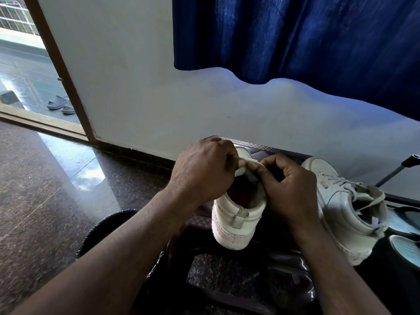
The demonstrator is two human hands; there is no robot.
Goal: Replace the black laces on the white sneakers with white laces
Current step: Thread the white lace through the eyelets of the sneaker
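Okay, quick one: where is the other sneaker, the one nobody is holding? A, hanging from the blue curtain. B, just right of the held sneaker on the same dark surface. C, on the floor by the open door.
B: the second sneaker lies just beyond the right hand, which, with the left hand, grips the near sneaker.
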